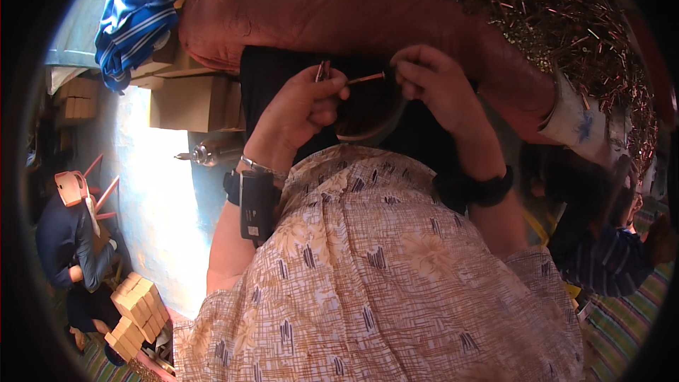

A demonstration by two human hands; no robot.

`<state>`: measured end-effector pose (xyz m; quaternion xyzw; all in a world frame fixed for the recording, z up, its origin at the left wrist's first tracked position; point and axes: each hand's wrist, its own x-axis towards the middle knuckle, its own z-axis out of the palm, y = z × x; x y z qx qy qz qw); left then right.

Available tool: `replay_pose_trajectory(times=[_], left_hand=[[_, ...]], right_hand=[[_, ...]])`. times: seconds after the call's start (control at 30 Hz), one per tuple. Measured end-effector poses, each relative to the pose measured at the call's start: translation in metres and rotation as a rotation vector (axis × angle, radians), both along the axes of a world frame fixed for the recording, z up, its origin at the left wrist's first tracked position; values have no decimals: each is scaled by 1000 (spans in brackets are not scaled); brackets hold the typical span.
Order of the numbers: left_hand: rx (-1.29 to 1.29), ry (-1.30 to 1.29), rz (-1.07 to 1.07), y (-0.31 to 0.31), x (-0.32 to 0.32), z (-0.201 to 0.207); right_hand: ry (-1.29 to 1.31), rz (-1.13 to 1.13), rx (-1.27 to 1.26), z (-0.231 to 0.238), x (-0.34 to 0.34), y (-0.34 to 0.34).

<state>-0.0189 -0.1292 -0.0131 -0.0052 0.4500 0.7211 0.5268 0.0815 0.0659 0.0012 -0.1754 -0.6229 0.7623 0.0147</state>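
Observation:
My left hand (309,104) is closed, with a thin copper-coloured pin (366,79) pinched at the thumb and fingertips. The pin points right and ends in a small, dark, flat head. Another short coppery piece (323,71) stands up between thumb and forefinger of that hand. My right hand (431,83) is curled, thumb and forefinger pressed together just beyond the pin's head. Whether anything small sits in that pinch cannot be made out. Below both hands, a rounded dark container (368,134) shows partly above my patterned garment.
Past my hands runs a reddish-brown padded edge (304,10). Many coppery pins (552,0) and small brass-coloured bits (516,39) lie heaped beyond it. Cardboard boxes (187,104) and a metal tool (212,153) are left. People sit at lower left (60,230) and right (608,262).

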Motion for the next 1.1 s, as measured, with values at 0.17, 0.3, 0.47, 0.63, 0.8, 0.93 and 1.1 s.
replay_pose_trajectory(times=[0.17, 0.3, 0.47, 0.63, 0.8, 0.93, 1.1], left_hand=[[113, -69, 1, 9, 10, 3], [87, -23, -39, 17, 14, 10], [70, 102, 67, 29, 19, 30], [188, 111, 146, 42, 20, 26], [203, 60, 155, 53, 17, 26], [265, 8, 146, 50, 13, 23], [325, -89, 169, 43, 0, 17]], right_hand=[[48, 2, 73, 17, 12, 0], [92, 70, 321, 18, 11, 0], [72, 48, 279, 18, 17, 0], [65, 34, 48, 20, 13, -8], [43, 36, 35, 18, 6, -11], [25, 56, 28, 19, 3, -12], [9, 26, 93, 22, 4, -11]])
